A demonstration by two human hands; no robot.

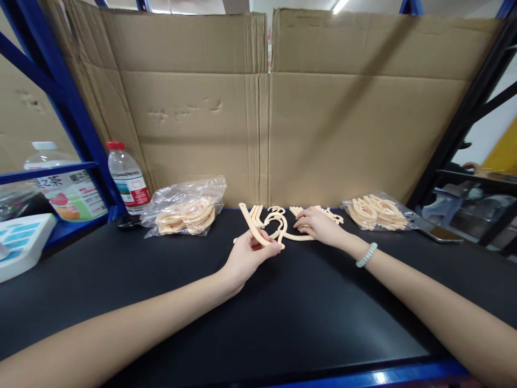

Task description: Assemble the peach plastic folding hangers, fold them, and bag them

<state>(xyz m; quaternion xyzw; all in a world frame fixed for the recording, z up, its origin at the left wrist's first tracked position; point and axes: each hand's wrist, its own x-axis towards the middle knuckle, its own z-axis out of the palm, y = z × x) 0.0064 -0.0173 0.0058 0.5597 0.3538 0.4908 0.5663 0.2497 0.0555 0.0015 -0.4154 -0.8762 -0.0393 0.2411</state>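
Observation:
Between the thumb and fingers of my left hand (248, 254) is a curved beige strip (252, 226) with rounded ends, tilted up to the left. The tip of another curved beige piece shows at my fingertips; whether the two are joined I cannot tell. My right hand (321, 225) is lowered over several short beige strips (296, 209), its fingers bent and apart. A longer curved strip (299, 236) runs beneath its thumb side. More curved beige pieces (278, 216) lie between both hands, partly overlapping.
Clear plastic bags of beige pieces lie at the left (186, 215) and right (377, 212). A phone (440, 233) is beside the right bag. A red-capped bottle (128, 180) stands at the left. Cardboard (194, 108) walls off the back of the black table (258, 318).

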